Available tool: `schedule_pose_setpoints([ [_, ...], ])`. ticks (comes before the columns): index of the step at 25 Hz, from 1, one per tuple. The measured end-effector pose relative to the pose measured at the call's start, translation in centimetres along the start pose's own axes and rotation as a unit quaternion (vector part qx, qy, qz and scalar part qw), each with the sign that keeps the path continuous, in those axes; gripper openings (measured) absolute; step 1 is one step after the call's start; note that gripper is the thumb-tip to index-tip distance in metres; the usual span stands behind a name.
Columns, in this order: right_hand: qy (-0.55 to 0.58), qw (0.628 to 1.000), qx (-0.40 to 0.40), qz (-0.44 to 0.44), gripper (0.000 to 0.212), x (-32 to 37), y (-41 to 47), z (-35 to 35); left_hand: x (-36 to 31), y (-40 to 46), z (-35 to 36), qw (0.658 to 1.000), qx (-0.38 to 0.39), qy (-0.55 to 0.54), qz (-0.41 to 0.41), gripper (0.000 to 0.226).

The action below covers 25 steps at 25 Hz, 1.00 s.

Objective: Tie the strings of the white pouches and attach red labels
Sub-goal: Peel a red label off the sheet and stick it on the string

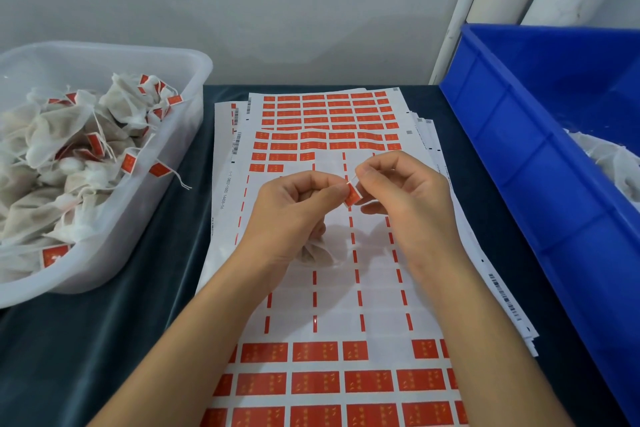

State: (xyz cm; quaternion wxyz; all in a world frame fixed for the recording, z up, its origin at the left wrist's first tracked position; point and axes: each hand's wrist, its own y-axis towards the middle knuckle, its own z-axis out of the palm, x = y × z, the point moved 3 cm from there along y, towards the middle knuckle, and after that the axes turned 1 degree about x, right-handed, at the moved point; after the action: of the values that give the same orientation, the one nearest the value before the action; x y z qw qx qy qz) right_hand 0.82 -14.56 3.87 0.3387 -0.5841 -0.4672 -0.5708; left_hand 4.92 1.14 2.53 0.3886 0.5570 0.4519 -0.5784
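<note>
A small red label [352, 197] is pinched between the fingertips of my left hand [294, 208] and my right hand [405, 194], above the label sheets. A thin white string end [350, 178] sticks up from the label by my right thumb and forefinger. A white pouch [313, 253] hangs below my left hand, partly hidden by my palm and wrist. Sheets of red labels [329, 114] lie under both hands, with many labels peeled off in the middle rows.
A clear plastic tub [166, 163] at the left holds several labelled white pouches [79, 149]. A blue crate [519, 149] at the right holds more white pouches [609, 163]. Everything rests on a dark cloth [104, 340]. A wall stands behind.
</note>
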Motion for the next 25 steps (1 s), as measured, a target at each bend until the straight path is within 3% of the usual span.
schedule_pose_setpoints([
  [25, 0.008, 1.000, 0.008, 0.006, 0.007, -0.05, 0.01, -0.04, 0.02, 0.01, 0.00, 1.000, -0.006, -0.007, -0.020, 0.012],
])
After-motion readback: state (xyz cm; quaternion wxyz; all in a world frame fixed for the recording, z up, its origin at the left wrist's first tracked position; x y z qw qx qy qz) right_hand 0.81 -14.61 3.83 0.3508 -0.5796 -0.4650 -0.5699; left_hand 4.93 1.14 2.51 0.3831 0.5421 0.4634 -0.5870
